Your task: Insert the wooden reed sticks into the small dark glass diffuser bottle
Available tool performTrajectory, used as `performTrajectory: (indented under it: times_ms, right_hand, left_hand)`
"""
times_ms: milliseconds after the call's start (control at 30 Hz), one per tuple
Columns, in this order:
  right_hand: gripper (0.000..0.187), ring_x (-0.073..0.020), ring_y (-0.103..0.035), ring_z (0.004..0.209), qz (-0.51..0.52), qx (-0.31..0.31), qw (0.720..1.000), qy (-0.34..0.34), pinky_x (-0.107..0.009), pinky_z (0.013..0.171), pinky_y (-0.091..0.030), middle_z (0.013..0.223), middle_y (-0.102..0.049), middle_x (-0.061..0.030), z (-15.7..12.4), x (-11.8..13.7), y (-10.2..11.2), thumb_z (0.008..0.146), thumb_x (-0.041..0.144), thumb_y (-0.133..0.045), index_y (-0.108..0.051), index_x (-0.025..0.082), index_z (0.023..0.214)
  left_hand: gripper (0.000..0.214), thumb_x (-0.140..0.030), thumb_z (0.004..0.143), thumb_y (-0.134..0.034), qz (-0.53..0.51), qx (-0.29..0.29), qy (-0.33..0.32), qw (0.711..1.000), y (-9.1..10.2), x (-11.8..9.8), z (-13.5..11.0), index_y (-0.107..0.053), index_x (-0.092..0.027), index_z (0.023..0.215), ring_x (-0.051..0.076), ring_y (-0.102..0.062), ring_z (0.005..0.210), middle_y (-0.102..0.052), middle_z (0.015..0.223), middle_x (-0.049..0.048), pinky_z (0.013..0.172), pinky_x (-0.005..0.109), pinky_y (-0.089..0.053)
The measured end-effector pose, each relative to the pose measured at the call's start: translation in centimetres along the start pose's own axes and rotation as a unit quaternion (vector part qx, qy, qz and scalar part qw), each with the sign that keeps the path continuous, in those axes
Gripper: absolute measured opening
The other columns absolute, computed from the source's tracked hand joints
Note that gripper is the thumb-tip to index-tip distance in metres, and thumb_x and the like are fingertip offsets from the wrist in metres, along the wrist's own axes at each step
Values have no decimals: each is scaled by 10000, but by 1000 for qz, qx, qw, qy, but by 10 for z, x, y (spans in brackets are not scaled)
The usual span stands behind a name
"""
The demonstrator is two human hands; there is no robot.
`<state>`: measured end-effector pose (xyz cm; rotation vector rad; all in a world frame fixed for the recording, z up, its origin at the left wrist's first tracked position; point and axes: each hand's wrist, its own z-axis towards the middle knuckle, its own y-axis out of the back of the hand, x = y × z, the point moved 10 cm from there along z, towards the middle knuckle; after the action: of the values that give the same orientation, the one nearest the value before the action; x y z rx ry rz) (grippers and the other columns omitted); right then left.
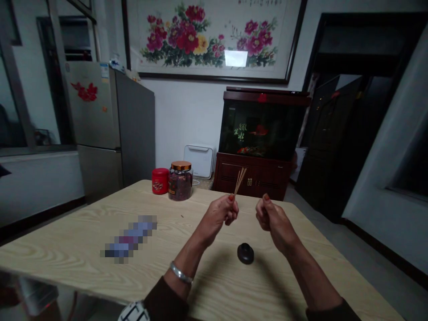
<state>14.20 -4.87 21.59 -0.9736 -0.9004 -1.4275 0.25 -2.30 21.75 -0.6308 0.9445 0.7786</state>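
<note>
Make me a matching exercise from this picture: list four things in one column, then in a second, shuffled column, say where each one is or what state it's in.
Things:
1. The left hand
2. The right hand
3. The glass jar with a gold lid
4. The small round black object

Places and states:
A. Raised and curled, nothing visible in it
B. On the light wood tabletop, below the hands
C. Pinching thin wooden sticks
D. Beside a red canister at the table's far edge

Pairs: 1-C, 2-A, 3-D, 4-B
</note>
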Motion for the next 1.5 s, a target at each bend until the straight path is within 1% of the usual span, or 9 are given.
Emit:
performTrajectory:
  times_ms: [133, 267, 433, 567, 700, 833, 1300, 1400, 1500]
  right_hand:
    - [625, -76, -87, 446, 161, 55, 985, 30, -205, 411, -123, 504, -187, 111, 3, 63, -14, 838, 766, -422, -643, 222, 1052]
    - [788, -80, -51, 425, 265, 126, 953, 82, -193, 373, -150, 470, -168, 131, 1, 121, -26, 799, 804, -434, -509, 276, 1379]
    - [784, -81, -39, 397, 347, 171, 912, 139, -187, 366, -125, 467, -127, 137, 0, 154, -33, 806, 757, -504, -373, 370, 1476]
    - [709, -74, 4, 396, 409, 166, 886, 142, -180, 345, -70, 488, -100, 143, -3, 127, -35, 889, 644, -505, -324, 341, 1504]
    - [632, -74, 18, 398, 469, 154, 865, 89, -163, 349, -42, 502, -99, 147, -12, 53, -39, 944, 222, -465, -245, 288, 1532]
    - [706, -78, 15, 397, 511, 140, 847, 50, -175, 360, -14, 507, -98, 141, -17, -2, -38, 891, 105, -414, -216, 312, 1536]
    - [693, -76, 28, 404, 488, 127, 862, 58, -171, 350, -3, 514, -99, 144, -2, -1, -25, 862, 117, -421, -278, 263, 1524]
    - [655, -77, 24, 415, 457, 111, 881, 47, -176, 359, -18, 515, -102, 142, -6, -9, -21, 869, 145, -441, -329, 276, 1501]
    - [590, -64, -56, 418, 367, 81, 927, -10, -171, 383, -91, 520, -175, 137, -8, -39, -11, 866, 198, -510, -425, 272, 1445]
  left_hand:
    - [546, -633, 904, -465, -129, 47, -48, 989, -11, -69, 1, -590, -202, 1214, 44, -248, 422, -432, 615, -55, 424, 177, -223]
    - [719, -342, 821, -690, -242, 92, -159, 953, -15, -132, -6, -364, -292, 1460, 48, -112, 394, -289, 542, -121, 382, 160, -203]
    - [883, -170, 770, -708, -344, 149, -219, 901, -22, -160, -7, -251, -321, 1510, 41, -57, 376, -296, 523, -145, 358, 168, -151]
    - [921, -125, 752, -693, -384, 145, -203, 889, -23, -130, -7, -222, -325, 1518, 32, -49, 364, -281, 528, -147, 347, 177, -104]
    - [927, -92, 747, -658, -417, 117, -135, 891, -20, -57, -16, -205, -309, 1525, 34, -26, 372, -273, 539, -142, 355, 191, -59]
    - [926, -78, 750, -636, -437, 93, -83, 891, -16, 0, -22, -195, -331, 1525, 37, -22, 384, -285, 552, -135, 374, 194, -60]
    - [921, -63, 723, -630, -425, 87, -72, 898, -9, 5, -12, -250, -357, 1509, 36, -19, 387, -306, 546, -129, 377, 192, -61]
    - [876, -97, 723, -649, -417, 68, -54, 905, -4, 13, -15, -304, -331, 1493, 38, -38, 396, -279, 541, -127, 384, 184, -89]
    - [728, -171, 749, -663, -365, 19, -6, 931, 12, 42, -12, -420, -262, 1430, 36, -128, 413, -300, 557, -115, 413, 164, -152]
